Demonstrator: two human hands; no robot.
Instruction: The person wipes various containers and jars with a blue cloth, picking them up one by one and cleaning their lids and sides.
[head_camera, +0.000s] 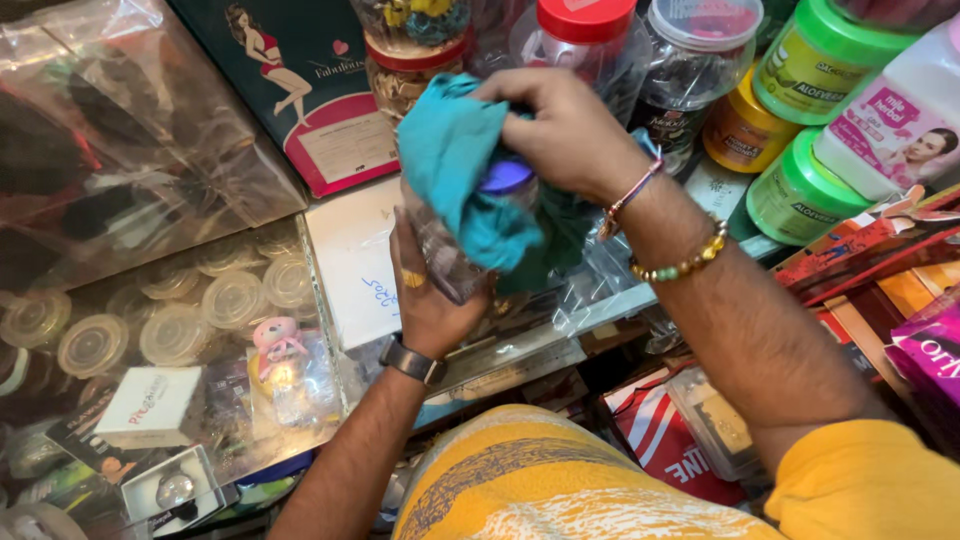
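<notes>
Far left: clear plastic bags (120, 130) w/ dark stuff inside, piled on the glass counter (200, 330).
Under glass: rows of small clear-lidded pots (175, 330), a white box (150, 405), a pink doll figure (278, 345), a boxed round item (175, 490).
Back left: dark teal carton (300, 80) w/ pink panel, leaning upright.
Counter mid: white paper sheet (355, 260) w/ blue pen marks, just left of the hands.
Left hand (430, 290): clenched round lower body of a clear plastic jar (445, 255), gripping from below; ring on one finger, dark watch on wrist.
Jar: held above counter, tilted, blue lid (507, 176) partly showing under cloth.
Cloth: teal cloth (465, 170) draped over jar top, hangs down right side.
Right hand (565, 130): fingers closed on cloth, pressing it on the jar lid; thread band + beaded bracelet on wrist.
Back mid: clear jars, one w/ red lid (585, 20), one w/ clear lid (705, 20).
Right: orange tub (740, 130), green-lidded tubs (800, 190), white bottle (895, 120) w/ pink label.
Far right: red and orange packets (870, 260) stacked below shelf.
Bottom: yellow shirt (560, 480), person's own.
</notes>
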